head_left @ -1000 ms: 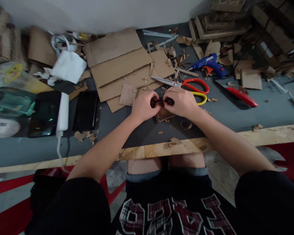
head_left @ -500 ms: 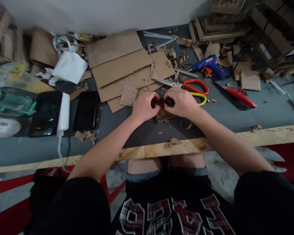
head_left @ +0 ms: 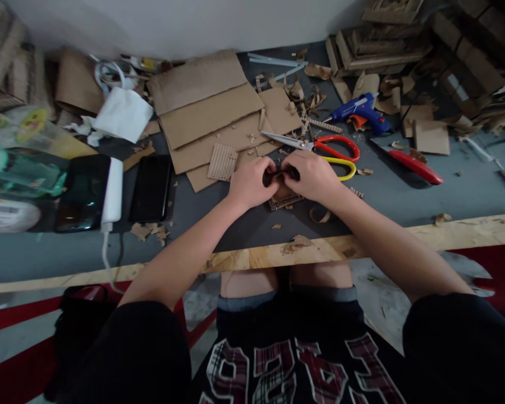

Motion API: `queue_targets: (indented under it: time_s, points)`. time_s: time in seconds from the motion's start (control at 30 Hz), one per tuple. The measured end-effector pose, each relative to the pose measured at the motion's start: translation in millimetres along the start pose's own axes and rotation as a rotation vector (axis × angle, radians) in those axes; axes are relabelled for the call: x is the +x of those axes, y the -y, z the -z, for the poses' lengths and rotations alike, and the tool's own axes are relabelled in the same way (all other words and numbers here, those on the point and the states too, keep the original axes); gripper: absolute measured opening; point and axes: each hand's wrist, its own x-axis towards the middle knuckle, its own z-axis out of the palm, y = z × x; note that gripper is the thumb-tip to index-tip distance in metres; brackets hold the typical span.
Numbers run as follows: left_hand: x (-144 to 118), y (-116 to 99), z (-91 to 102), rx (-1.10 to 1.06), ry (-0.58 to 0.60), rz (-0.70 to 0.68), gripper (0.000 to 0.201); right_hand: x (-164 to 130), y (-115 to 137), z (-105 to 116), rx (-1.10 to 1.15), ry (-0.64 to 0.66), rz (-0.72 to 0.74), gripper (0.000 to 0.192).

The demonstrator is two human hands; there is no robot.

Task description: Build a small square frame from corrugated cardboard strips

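Both hands are closed and face each other over the table. My left hand [head_left: 252,182] pinches one end of a thin dark brown strip [head_left: 277,173], probably cardboard. The strip's other end is in the fingers of my right hand [head_left: 313,175]. Fingers and shadow hide much of it. Just under the hands lies a small cardboard piece [head_left: 287,197] with corrugated edging, partly covered. Scissors [head_left: 339,147] with one red and one yellow handle lie right behind my right hand. A ribbed cardboard square [head_left: 222,162] is beyond my left hand.
Stacked cardboard sheets [head_left: 210,112] lie at the back. To the right are a blue glue gun [head_left: 362,112] and a red-handled cutter [head_left: 416,166]. Left are a black phone [head_left: 150,188], a white power bank [head_left: 113,191] with a cable and a green bottle [head_left: 33,174]. Cardboard scraps are scattered around.
The view has shifted slightly. Both hands keep their grip on the strip, and the fingers have moved only a little.
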Motion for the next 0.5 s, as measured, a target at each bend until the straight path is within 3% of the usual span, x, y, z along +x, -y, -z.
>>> queue_targets:
  time_s: [0.5]
  points:
    - [0.8,0.6,-0.6,-0.045,-0.011,0.025,0.014,-1.6,-2.4,6.1,0.082,-0.041,-0.003,0.015]
